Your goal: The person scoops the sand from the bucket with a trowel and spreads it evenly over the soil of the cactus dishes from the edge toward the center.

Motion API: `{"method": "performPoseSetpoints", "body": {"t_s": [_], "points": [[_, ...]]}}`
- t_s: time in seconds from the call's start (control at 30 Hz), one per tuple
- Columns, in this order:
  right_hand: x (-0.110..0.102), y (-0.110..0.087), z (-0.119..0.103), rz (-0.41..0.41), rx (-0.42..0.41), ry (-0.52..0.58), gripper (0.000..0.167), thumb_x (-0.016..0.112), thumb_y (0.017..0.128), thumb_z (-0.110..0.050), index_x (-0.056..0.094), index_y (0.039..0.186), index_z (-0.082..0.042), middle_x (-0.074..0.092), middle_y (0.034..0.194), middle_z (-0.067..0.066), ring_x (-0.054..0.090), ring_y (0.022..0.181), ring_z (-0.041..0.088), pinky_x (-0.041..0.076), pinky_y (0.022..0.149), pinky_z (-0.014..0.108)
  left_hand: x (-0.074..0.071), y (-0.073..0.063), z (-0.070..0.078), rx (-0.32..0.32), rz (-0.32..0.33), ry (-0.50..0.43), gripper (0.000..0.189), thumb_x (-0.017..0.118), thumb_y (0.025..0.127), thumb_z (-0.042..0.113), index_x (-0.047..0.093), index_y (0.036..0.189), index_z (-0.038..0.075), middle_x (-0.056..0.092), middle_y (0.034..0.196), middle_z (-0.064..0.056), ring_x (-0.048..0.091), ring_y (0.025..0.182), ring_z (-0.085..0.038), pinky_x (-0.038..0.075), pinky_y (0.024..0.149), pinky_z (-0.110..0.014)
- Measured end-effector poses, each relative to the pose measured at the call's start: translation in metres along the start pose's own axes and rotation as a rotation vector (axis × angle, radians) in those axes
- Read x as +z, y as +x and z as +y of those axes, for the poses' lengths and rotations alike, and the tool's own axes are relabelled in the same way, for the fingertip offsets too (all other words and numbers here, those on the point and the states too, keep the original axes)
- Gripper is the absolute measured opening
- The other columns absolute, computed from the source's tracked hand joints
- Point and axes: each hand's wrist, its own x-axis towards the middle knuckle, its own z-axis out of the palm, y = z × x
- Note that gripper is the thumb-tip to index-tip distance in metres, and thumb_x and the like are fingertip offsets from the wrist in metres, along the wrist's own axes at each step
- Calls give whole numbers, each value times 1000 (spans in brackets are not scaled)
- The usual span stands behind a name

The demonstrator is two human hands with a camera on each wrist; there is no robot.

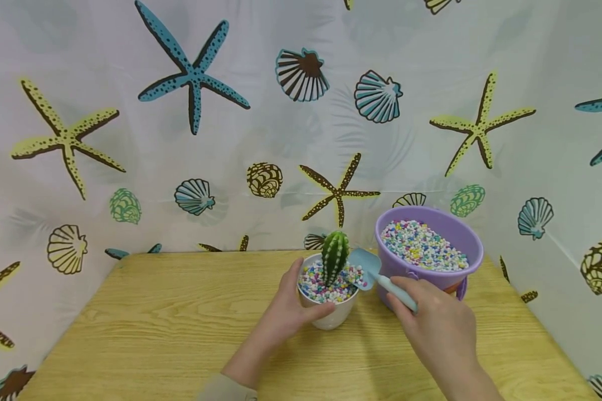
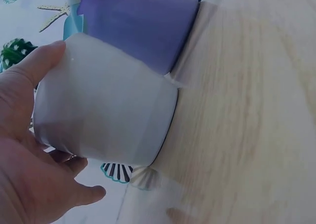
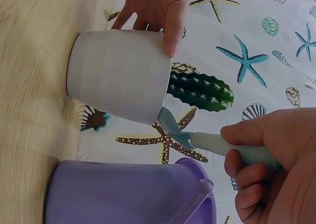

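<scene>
A white flower pot (image 1: 327, 318) stands on the table, filled with multicoloured pebbles (image 1: 311, 279) around a green cactus (image 1: 334, 257). My left hand (image 1: 292, 309) grips the pot from its left side, thumb across the front near the rim. In the left wrist view, the thumb (image 2: 47, 58) lies at the rim. My right hand (image 1: 433, 317) holds a light blue toy shovel (image 3: 232, 149) by its handle. The shovel's blade (image 1: 365, 266) is at the pot's right rim, with some pebbles on it. In the right wrist view the blade touches the rim.
Just right of the pot stands a purple bucket (image 1: 464, 245) holding many multicoloured pebbles (image 1: 421, 245); its handle hangs down at the right. The wooden table (image 1: 180, 312) meets a white curtain (image 1: 261, 128) printed with starfish and shells behind and at the sides.
</scene>
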Motion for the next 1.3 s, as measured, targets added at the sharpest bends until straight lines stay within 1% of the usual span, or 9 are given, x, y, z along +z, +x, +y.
{"method": "performPoseSetpoints", "body": {"t_s": [0.07,0.23,0.4,0.5,0.67,0.83,0.97,1.13,1.3], "points": [[1,0,0,29,-26,-14,32,97,87,-21,85,117,-19,77,88,-3,59,61,8,42,51,32,4,-1,2,16,22,1,127,100,84,37,17,177,9,26,173,-28,35,157,-49,28,128,-66],[3,-1,0,82,-84,-46,33,98,85,-20,85,115,-17,73,82,-3,56,56,8,38,47,28,13,-6,6,34,76,27,126,100,83,37,19,176,6,27,172,-29,37,155,-50,31,126,-66],[5,-3,-2,111,-114,-66,33,98,85,-19,84,114,-16,71,80,-2,56,54,9,37,46,26,21,-9,9,16,121,37,128,101,81,37,20,176,7,27,170,-29,40,152,-51,35,124,-66],[5,-5,-3,127,-126,-75,33,98,84,-18,84,114,-15,71,80,-1,56,53,9,37,45,25,22,-11,11,-3,127,36,130,102,80,38,19,177,9,26,170,-29,42,150,-53,37,123,-67],[5,-7,-6,155,-149,-84,34,99,83,-18,84,113,-14,70,78,-1,55,52,9,36,44,24,14,-11,10,-28,64,34,134,100,82,44,11,178,14,19,174,-28,38,153,-54,36,123,-68],[5,-9,-8,172,-167,-91,35,100,82,-17,85,114,-15,69,79,-1,56,53,10,36,44,25,1,-8,5,-20,-32,7,131,97,86,46,9,179,19,13,180,-23,27,160,-52,26,127,-69],[6,-10,-8,183,-179,-106,36,100,82,-18,85,115,-15,69,80,-1,59,55,12,37,44,25,-1,-6,2,-11,-57,-32,129,97,87,43,11,179,19,15,181,-22,21,163,-49,21,129,-68],[7,-11,-9,206,-200,-121,37,99,82,-17,85,116,-14,69,79,0,61,56,16,38,43,27,6,-5,2,-2,-2,-50,132,101,83,40,14,178,16,23,178,-23,28,161,-48,25,128,-67],[7,-10,-10,209,-205,-131,37,100,82,-17,85,116,-14,67,78,0,58,55,15,37,43,26,15,-7,3,11,77,-20,134,103,79,37,16,177,11,29,172,-26,37,156,-47,31,127,-65]]}}
